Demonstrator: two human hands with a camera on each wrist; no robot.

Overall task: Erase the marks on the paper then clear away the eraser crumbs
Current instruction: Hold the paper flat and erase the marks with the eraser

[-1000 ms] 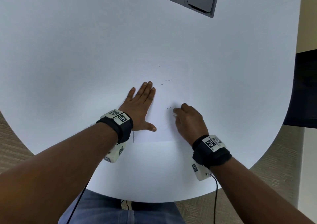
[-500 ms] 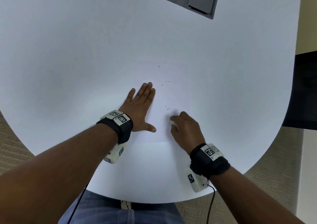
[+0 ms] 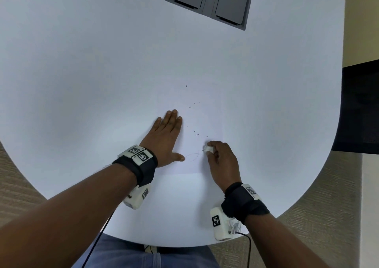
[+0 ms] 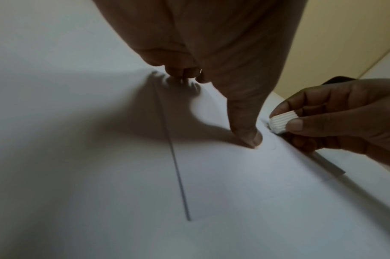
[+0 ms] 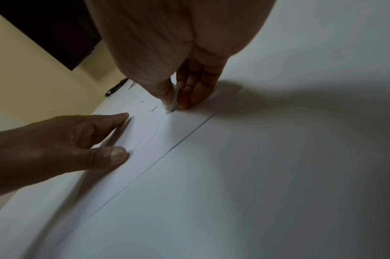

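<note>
Clearly the erasing step is in hand, with the crumb clearing not yet begun. In the head view the left hand (image 3: 164, 138) lies flat with straight fingers on the left part of the paper (image 3: 213, 120), pinning it to the white table (image 3: 82, 72). The right hand (image 3: 222, 161) pinches a small white ribbed eraser (image 3: 208, 149) at the sheet's near right part, just beside a faint curved pencil mark (image 3: 193, 156). Dark eraser crumbs (image 3: 196, 134) lie scattered farther up the sheet. A grey recessed panel (image 3: 209, 0) sits well apart at the far side, so there is open table on every side for sweeping.

From the left wrist, the left hand's thumb (image 4: 247, 133) presses the paper near the eraser (image 4: 278, 123), which the right hand (image 4: 336, 122) holds between thumb and fingers, its lower corner on or just above the sheet. The paper's left edge (image 4: 176, 166) runs as a thin dark line towards the camera.

From the right wrist, the eraser (image 5: 173, 103) touches the sheet beside the crumbs (image 5: 154, 109), and the faint mark (image 5: 149, 135) lies between the two hands. I judge the next move calls for short rubbing strokes over that mark, kept clear of the near edge (image 5: 178, 142) so the sheet does not buckle, while the left hand (image 5: 63, 147) holds firm.
</note>
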